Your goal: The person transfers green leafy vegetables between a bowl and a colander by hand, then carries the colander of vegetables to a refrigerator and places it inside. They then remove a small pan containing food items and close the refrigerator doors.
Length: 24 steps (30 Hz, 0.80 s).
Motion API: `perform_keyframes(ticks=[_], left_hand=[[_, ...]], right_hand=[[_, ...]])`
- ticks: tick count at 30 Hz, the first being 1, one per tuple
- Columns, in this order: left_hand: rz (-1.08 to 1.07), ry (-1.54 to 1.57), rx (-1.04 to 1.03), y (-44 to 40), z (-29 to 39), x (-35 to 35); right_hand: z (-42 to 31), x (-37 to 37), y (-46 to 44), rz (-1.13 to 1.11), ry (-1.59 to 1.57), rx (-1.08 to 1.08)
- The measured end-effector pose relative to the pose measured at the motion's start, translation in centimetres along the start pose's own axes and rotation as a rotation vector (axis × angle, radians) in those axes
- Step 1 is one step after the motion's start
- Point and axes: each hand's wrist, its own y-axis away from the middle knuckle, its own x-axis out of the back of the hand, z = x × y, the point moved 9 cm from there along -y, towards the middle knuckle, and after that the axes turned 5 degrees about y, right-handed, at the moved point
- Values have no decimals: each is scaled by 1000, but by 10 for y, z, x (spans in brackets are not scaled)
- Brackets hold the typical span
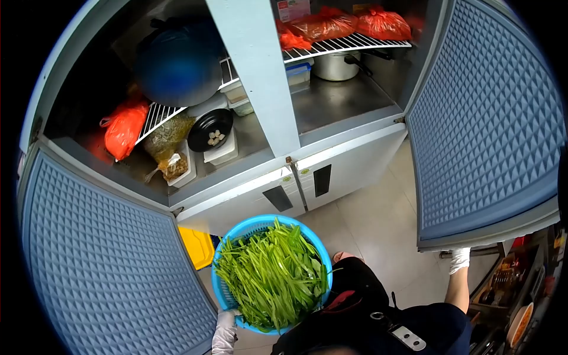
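Observation:
A blue plastic basket (324, 254) full of long, cut leafy greens (272, 275) is at my front, against my body. My left hand (226, 322), in a white glove, is closed on the basket's rim at its lower left. Out to the right, my right hand (460, 259), also gloved in white, is at the outer edge of the open right refrigerator door (479, 130). It appears closed on that edge, its fingertips hidden behind the door. The left refrigerator door (112, 236) stands open too, its ridged inner panel close beside the basket.
Inside the refrigerator, red bags (383, 25) lie on the right wire rack (349, 44) above a metal pot (336, 66). At left are a large blue bag (177, 62), a red bag (126, 130) and a black plate (201, 125). A yellow bin (197, 247) stands left of the basket.

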Motion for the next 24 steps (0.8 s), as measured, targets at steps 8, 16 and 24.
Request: perform_keyframes(ticks=[8,16,24], left_hand=[[-80,-86,-21,16,25,-17],[-77,-249,-89,27,71,-36],[-267,-187,-307,40,132,-124]], right_hand=[[-100,-280,226,-1017,223,69],[-109,-372,299,-1352,-34,106],[-165,-320,274,-1219,-141,213]])
